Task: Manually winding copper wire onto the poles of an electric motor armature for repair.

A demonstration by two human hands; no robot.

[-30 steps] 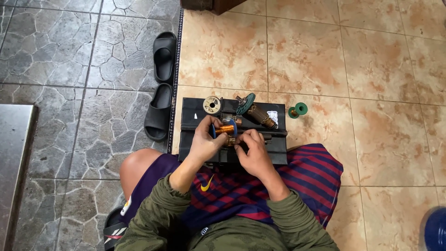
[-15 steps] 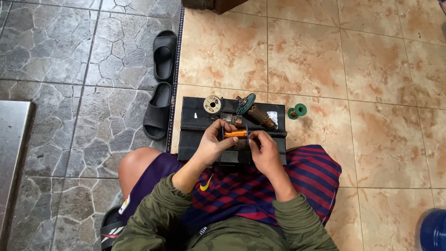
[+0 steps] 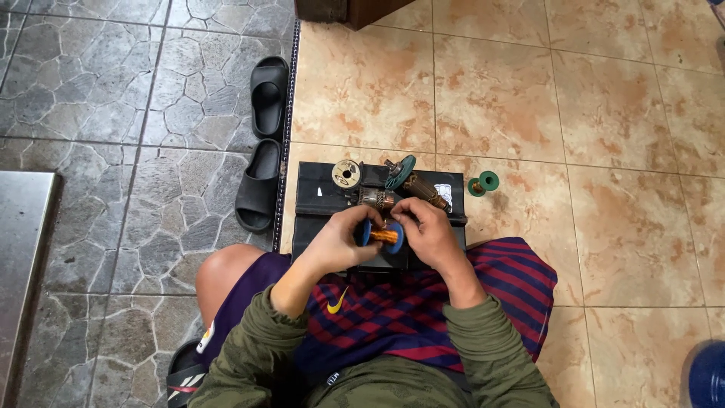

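Note:
My left hand (image 3: 338, 240) and my right hand (image 3: 427, 230) together hold a small blue spool wound with copper-orange wire (image 3: 381, 235) over a black flat case (image 3: 313, 208) on the floor. The left fingers grip the spool's left flange, the right fingers its right end. Just beyond my hands lie a motor armature with copper windings (image 3: 420, 189), a second smaller armature (image 3: 375, 199) and a pale empty reel (image 3: 347, 174) on the case.
A green spool of copper wire (image 3: 483, 183) stands on the tan tiles right of the case. Two black slides (image 3: 260, 143) lie on the grey stone floor to the left. A dark wooden furniture base (image 3: 351, 10) is at the top, a blue object (image 3: 706, 375) at bottom right.
Both hands have drawn slightly nearer to me and the spool has turned, so its blue flanges now show between them.

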